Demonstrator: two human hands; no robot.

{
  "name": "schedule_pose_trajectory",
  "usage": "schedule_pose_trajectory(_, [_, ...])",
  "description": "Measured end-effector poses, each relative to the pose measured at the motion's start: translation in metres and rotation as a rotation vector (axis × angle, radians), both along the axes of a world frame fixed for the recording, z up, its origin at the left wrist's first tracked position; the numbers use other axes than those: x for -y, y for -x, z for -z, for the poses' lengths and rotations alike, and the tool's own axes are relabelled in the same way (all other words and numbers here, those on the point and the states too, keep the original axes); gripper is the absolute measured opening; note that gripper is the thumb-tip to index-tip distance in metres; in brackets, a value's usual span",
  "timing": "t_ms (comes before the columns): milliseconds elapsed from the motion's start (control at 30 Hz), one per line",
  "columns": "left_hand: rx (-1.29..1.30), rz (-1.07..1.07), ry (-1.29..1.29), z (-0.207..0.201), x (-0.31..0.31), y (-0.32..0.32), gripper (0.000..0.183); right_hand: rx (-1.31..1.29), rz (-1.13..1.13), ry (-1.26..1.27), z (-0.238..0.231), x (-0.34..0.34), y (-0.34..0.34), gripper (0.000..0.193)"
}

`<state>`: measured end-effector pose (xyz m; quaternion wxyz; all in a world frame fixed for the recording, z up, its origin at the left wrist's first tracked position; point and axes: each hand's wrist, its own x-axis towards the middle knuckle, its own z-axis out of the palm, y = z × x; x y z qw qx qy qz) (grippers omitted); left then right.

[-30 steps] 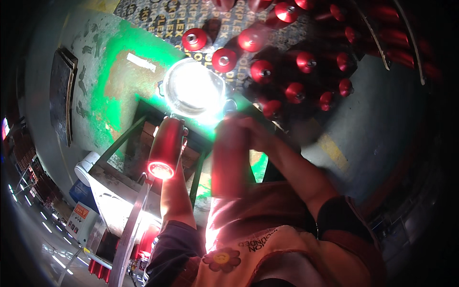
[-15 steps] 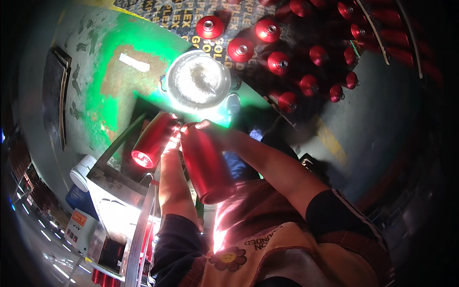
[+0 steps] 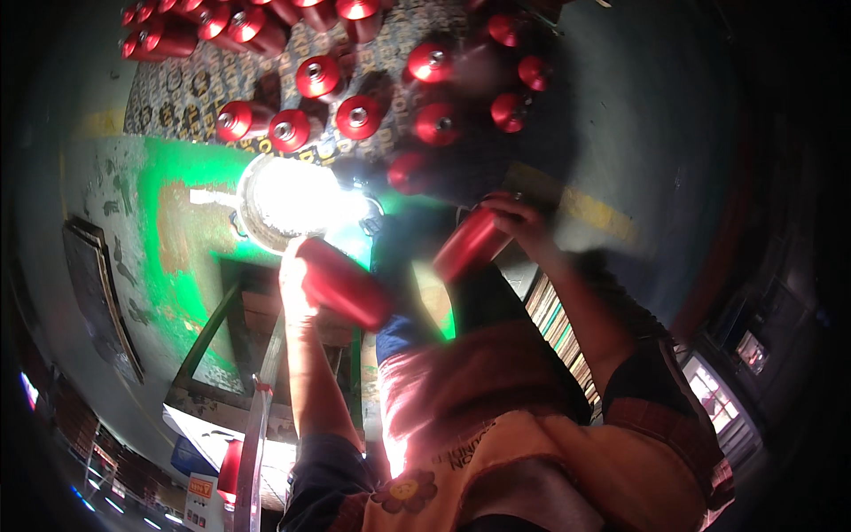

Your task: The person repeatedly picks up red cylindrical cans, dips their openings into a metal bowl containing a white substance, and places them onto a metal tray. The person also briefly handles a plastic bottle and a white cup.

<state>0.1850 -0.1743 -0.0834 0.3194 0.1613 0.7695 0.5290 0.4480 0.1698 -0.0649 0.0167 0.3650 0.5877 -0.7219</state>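
My left hand [image 3: 297, 277] is closed round the neck end of a red metal bottle [image 3: 347, 285], close to the near side of a round pot [image 3: 243, 206]. That bottle slants, its base pointing down to the right. Well over to the right, my right hand [image 3: 521, 227] grips a second red bottle [image 3: 472, 245] by its top end; its base points down to the left. Both bottles are off the ground and slightly blurred. Glare washes out the inside of the pot. A small cup-like thing [image 3: 370, 216] stands at its right side.
Several red bottles [image 3: 357, 117] stand on a printed mat [image 3: 191, 97] ahead, with a denser group at the far left. A dark metal-edged frame [image 3: 199, 341] is at my left. A flat dark panel [image 3: 99, 297] lies farther left. Stacked sheets [image 3: 560, 330] show beside my right leg.
My hands have moved apart: the right one has swung right with a bottle. The left hand's bottle now tilts the other way. The view has turned, showing more red bottles at the far left.
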Motion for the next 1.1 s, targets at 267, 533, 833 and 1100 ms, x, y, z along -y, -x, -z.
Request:
schedule_pose_trajectory(267, [-0.518,0.265,-0.049,0.015,-0.216,-0.123,0.045,-0.029,0.12,-1.157,0.072,-0.064,-0.021,0.035])
schedule_pose_trajectory(533, [-0.563,0.145,0.012,0.056,-0.282,-0.156,0.032,-0.055,0.097,-1.187,0.084,-0.082,-0.011,0.041])
schedule_pose_trajectory(833, [-0.497,0.493,-0.141,0.063,-0.298,-0.153,0.028,-0.225,0.279,-0.838,0.084,-0.1,0.02,0.033])
schedule_pose_trajectory(1100, [-0.195,0.246,-0.154,0.058,-0.379,-0.117,0.038,-0.015,0.583,-0.562,0.08,-0.191,0.059,0.051])
